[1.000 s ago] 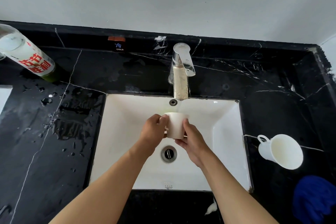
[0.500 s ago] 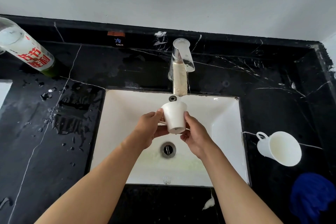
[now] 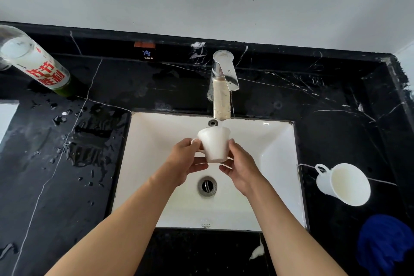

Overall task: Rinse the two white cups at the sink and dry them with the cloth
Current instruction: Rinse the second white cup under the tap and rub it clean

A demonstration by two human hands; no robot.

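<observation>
1. Black veined counter (image 3: pixel 324 101) surrounds a white sink (image 3: pixel 277 163) under a pale wall; we read the figure outward from the fingers.
2. Our left hand (image 3: pixel 186 161) closes its fingers on the handle side of a white cup (image 3: pixel 214 145), thumb and forefinger pinched at the handle, the remaining fingers under the base.
3. Our right hand (image 3: pixel 240 168) presses its thumb to the cup's right wall, the other fingers curled beneath. Both hands thus clamp one cup.
4. Change: a second ago we held this cup lower, over the middle of the basin. It now stands higher and farther back, its rim just under the faucet (image 3: pixel 221 87) spout. A thin stream appears to meet the rim. We judge that rinsing of the first cup is under way.
5. Below the hands lies the drain (image 3: pixel 207 186).
6. Count of cups: two. The second white cup (image 3: pixel 342 184) lies tilted on the counter right of the sink, well apart from our hands, in the same place as before and, we judge, not yet dried.
7. Count of cloths: one, a blue cloth (image 3: pixel 385 244) bunched near the right edge, just below the second cup.
8. Count of bottles: one labelled bottle (image 3: pixel 38 65) at far left, beside water drops.
</observation>
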